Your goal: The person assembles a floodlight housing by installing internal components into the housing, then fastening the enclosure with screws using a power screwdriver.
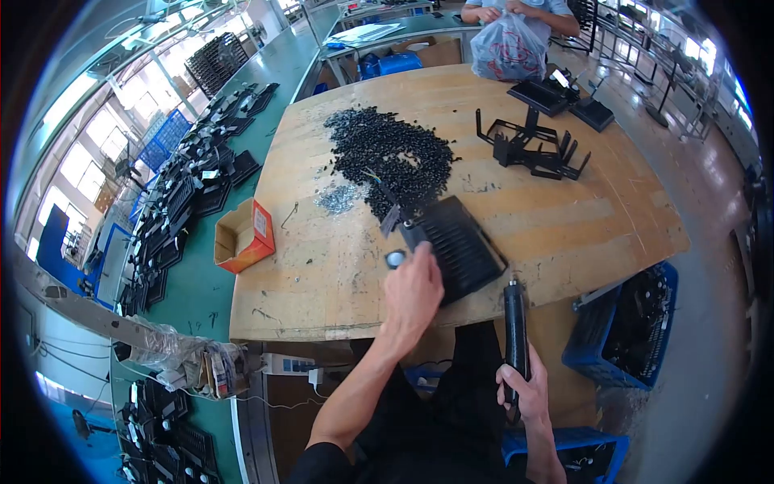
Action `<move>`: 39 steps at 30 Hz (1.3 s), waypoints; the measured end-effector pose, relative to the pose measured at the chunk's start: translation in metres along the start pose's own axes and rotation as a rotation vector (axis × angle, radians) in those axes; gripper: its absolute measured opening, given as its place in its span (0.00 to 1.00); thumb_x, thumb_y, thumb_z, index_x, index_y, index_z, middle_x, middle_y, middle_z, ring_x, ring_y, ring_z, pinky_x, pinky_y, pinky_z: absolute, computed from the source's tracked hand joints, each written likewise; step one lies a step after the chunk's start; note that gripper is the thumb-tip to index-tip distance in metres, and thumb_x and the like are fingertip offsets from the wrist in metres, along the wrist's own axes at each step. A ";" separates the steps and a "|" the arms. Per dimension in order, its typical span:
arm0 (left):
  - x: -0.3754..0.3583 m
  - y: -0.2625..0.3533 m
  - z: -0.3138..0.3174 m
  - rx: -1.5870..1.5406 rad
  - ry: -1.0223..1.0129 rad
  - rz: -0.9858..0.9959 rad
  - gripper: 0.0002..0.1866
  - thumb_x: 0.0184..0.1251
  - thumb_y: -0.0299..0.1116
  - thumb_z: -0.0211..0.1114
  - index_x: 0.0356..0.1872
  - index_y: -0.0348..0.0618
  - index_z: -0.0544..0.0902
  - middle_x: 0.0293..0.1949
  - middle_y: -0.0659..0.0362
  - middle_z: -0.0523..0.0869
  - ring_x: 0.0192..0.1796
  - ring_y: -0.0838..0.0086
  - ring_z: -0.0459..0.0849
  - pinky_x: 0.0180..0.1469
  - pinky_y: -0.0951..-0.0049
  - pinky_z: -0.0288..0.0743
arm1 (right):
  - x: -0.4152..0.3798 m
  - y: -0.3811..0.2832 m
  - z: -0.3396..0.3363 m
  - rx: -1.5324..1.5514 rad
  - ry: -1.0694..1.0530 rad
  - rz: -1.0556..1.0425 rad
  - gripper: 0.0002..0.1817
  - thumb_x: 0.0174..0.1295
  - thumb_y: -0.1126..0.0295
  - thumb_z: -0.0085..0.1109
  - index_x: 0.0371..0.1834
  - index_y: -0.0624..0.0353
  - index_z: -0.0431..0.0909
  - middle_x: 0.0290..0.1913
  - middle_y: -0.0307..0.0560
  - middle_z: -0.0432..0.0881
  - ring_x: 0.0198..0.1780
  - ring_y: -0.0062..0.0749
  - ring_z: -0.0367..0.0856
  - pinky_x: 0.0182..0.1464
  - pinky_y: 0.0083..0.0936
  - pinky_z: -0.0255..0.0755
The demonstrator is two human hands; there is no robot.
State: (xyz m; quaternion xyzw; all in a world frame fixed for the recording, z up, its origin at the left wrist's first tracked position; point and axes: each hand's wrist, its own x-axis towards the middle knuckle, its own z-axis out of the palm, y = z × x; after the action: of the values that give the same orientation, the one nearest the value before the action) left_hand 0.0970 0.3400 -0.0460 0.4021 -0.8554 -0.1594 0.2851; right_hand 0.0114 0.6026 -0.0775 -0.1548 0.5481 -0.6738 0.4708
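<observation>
A black finned lamp housing [461, 248] lies tilted on the wooden table, with a short cable and a label at its far left corner. My left hand [415, 284] is at its left edge, fingers closed in a pinch. What is between the fingertips is too small to make out. Beside that hand is a round part with a pale face [395, 259]. My right hand [524, 383] wraps round a black electric screwdriver [515, 327], held upright at the table's front edge, its tip near the housing's right corner.
A heap of small black parts [391, 153] and silver screws [337, 198] covers the table's middle. An open orange box [244, 235] stands left, black brackets [536, 149] lie right. Finned lamps line the green bench [201, 266]. Across the table, a person handles a plastic bag [508, 48].
</observation>
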 end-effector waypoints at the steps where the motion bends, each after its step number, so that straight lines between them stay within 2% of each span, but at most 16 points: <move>1: -0.004 0.000 0.003 -0.150 0.032 0.094 0.11 0.76 0.31 0.67 0.53 0.39 0.87 0.29 0.48 0.91 0.28 0.55 0.90 0.33 0.60 0.84 | 0.002 0.002 0.001 -0.019 0.029 -0.008 0.43 0.70 0.71 0.68 0.86 0.60 0.57 0.31 0.44 0.81 0.20 0.24 0.80 0.18 0.19 0.69; 2: -0.007 -0.004 0.001 -0.148 0.030 0.083 0.11 0.76 0.31 0.67 0.53 0.39 0.87 0.29 0.48 0.91 0.28 0.55 0.90 0.33 0.60 0.84 | 0.004 0.002 0.002 -0.022 0.025 0.001 0.43 0.70 0.71 0.68 0.86 0.60 0.57 0.31 0.44 0.81 0.20 0.24 0.80 0.18 0.19 0.69; 5: -0.007 -0.019 -0.011 -0.443 0.077 0.088 0.11 0.76 0.29 0.70 0.52 0.35 0.91 0.32 0.50 0.92 0.29 0.77 0.88 0.34 0.74 0.82 | 0.014 -0.004 0.004 -0.110 0.066 -0.019 0.44 0.69 0.70 0.69 0.86 0.61 0.57 0.31 0.43 0.81 0.20 0.23 0.80 0.18 0.18 0.69; 6: -0.004 -0.032 -0.018 -0.439 0.077 0.084 0.11 0.76 0.29 0.70 0.52 0.35 0.91 0.32 0.50 0.92 0.29 0.77 0.88 0.34 0.74 0.82 | 0.015 -0.005 0.003 -0.109 0.063 -0.015 0.44 0.69 0.70 0.69 0.86 0.61 0.57 0.31 0.43 0.81 0.20 0.23 0.80 0.18 0.18 0.69; 8: 0.004 -0.064 -0.028 -0.536 0.115 -0.225 0.11 0.77 0.29 0.69 0.52 0.34 0.91 0.32 0.52 0.92 0.30 0.76 0.88 0.36 0.74 0.82 | 0.016 -0.005 0.001 -0.133 0.052 -0.037 0.43 0.69 0.70 0.69 0.86 0.62 0.58 0.31 0.41 0.80 0.19 0.22 0.80 0.18 0.18 0.69; 12: 0.031 -0.110 -0.033 -0.497 0.152 -0.293 0.11 0.78 0.30 0.67 0.51 0.34 0.91 0.34 0.54 0.93 0.31 0.72 0.88 0.38 0.74 0.82 | 0.018 -0.007 0.003 -0.178 0.044 -0.005 0.44 0.68 0.72 0.70 0.85 0.63 0.59 0.33 0.40 0.80 0.22 0.20 0.79 0.20 0.18 0.71; 14: 0.042 -0.110 -0.041 -0.220 0.021 -0.079 0.13 0.80 0.33 0.66 0.54 0.34 0.90 0.42 0.53 0.93 0.36 0.68 0.89 0.41 0.72 0.83 | 0.020 -0.007 0.009 -0.202 -0.009 -0.011 0.44 0.67 0.74 0.70 0.85 0.64 0.59 0.37 0.39 0.80 0.24 0.17 0.78 0.22 0.18 0.73; 17: 0.049 -0.104 -0.028 -0.444 0.011 0.012 0.14 0.81 0.34 0.65 0.57 0.35 0.89 0.49 0.48 0.91 0.41 0.64 0.90 0.46 0.68 0.83 | 0.017 -0.003 0.030 -0.237 -0.067 0.037 0.44 0.67 0.75 0.70 0.85 0.66 0.59 0.40 0.39 0.80 0.26 0.16 0.77 0.24 0.18 0.75; 20: 0.037 -0.094 -0.002 -0.426 -0.060 0.197 0.16 0.77 0.35 0.69 0.56 0.35 0.87 0.46 0.44 0.89 0.45 0.56 0.90 0.47 0.62 0.83 | 0.014 0.004 0.039 -0.242 -0.095 0.054 0.44 0.67 0.75 0.71 0.85 0.68 0.58 0.39 0.39 0.79 0.26 0.17 0.77 0.24 0.18 0.75; 22: 0.022 -0.053 -0.014 -0.427 -0.110 0.113 0.16 0.73 0.36 0.73 0.56 0.37 0.88 0.46 0.49 0.89 0.47 0.62 0.89 0.54 0.65 0.81 | 0.012 0.007 0.039 -0.238 -0.110 0.075 0.45 0.67 0.76 0.71 0.85 0.68 0.57 0.38 0.39 0.79 0.25 0.17 0.77 0.24 0.18 0.75; 26: 0.034 -0.065 0.001 -0.555 -0.223 0.026 0.16 0.69 0.35 0.75 0.53 0.38 0.87 0.47 0.51 0.89 0.51 0.65 0.88 0.57 0.66 0.80 | 0.001 0.004 0.040 -0.221 -0.115 0.070 0.44 0.67 0.76 0.70 0.85 0.70 0.57 0.39 0.40 0.80 0.25 0.18 0.78 0.24 0.18 0.75; 29: 0.047 -0.082 -0.011 -0.559 -0.395 0.097 0.15 0.68 0.32 0.75 0.51 0.38 0.86 0.47 0.52 0.89 0.52 0.66 0.88 0.58 0.66 0.80 | -0.013 0.009 0.033 -0.191 -0.133 0.058 0.45 0.67 0.76 0.69 0.84 0.72 0.56 0.42 0.42 0.81 0.26 0.18 0.79 0.25 0.19 0.76; 32: 0.051 -0.084 -0.023 -0.580 -0.468 0.255 0.16 0.69 0.32 0.74 0.55 0.38 0.86 0.48 0.53 0.90 0.51 0.67 0.88 0.57 0.65 0.81 | -0.020 0.013 0.029 -0.162 -0.067 0.040 0.45 0.65 0.74 0.69 0.84 0.72 0.57 0.35 0.43 0.81 0.24 0.18 0.79 0.22 0.18 0.77; 34: 0.046 -0.076 -0.033 -0.575 -0.347 0.223 0.16 0.72 0.30 0.72 0.58 0.38 0.87 0.49 0.53 0.91 0.52 0.67 0.89 0.58 0.64 0.81 | -0.019 0.017 0.023 -0.155 -0.060 0.043 0.45 0.66 0.77 0.70 0.84 0.75 0.56 0.45 0.45 0.81 0.29 0.19 0.80 0.26 0.19 0.76; 37: 0.063 -0.114 -0.032 -0.531 -0.134 -0.023 0.15 0.75 0.30 0.69 0.58 0.37 0.89 0.51 0.52 0.91 0.52 0.67 0.89 0.57 0.63 0.82 | -0.020 0.015 0.017 -0.168 -0.059 0.059 0.46 0.66 0.75 0.71 0.84 0.73 0.57 0.45 0.44 0.82 0.29 0.19 0.80 0.27 0.19 0.77; 39: 0.081 -0.134 -0.028 -0.342 -0.124 0.024 0.12 0.77 0.33 0.68 0.53 0.38 0.90 0.49 0.49 0.90 0.47 0.57 0.91 0.50 0.63 0.84 | -0.020 0.017 0.015 -0.202 -0.041 0.094 0.45 0.66 0.73 0.72 0.84 0.71 0.58 0.44 0.44 0.82 0.29 0.19 0.80 0.28 0.19 0.77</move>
State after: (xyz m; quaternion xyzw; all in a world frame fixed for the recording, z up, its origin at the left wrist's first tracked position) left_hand 0.1528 0.1918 -0.0621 0.3269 -0.8364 -0.3236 0.2980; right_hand 0.0401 0.6108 -0.0816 -0.1893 0.6103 -0.5889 0.4949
